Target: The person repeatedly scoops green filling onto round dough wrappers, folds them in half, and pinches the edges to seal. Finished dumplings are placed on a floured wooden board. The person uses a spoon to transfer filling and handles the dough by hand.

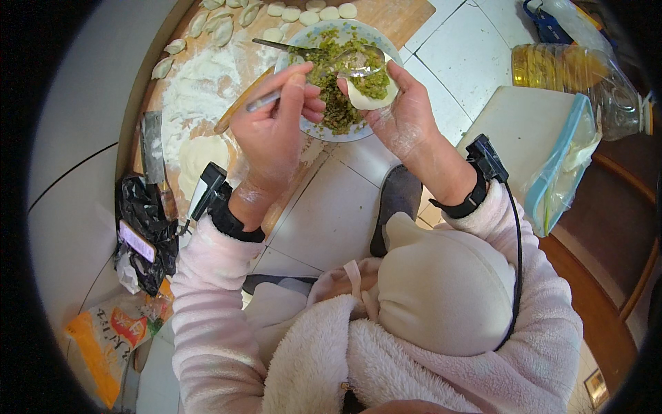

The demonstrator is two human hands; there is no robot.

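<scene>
My left hand point(276, 116) grips the handle of a metal spoon point(364, 52). The spoon's bowl presses on green chopped filling point(375, 85) in a round dough wrapper point(362, 102). That wrapper lies across the fingers of my floury right hand point(408, 111), palm up. Both hands are over a white bowl point(357, 135) with a blue-patterned rim, which holds more chopped filling point(339, 111). A second utensil's dark handle point(271, 44) leans over the bowl's left rim. Under my left hand lies a wooden rolling pin point(227, 120), partly hidden.
The floured wooden board point(408, 18) bears folded dumplings point(220, 31), small dough discs point(310, 18), flattened dough point(204, 158) and a cleaver point(153, 147). A phone point(137, 240) lies on a black plastic bag point(137, 199). An oil bottle point(548, 67) and lined bin point(517, 129) are at right.
</scene>
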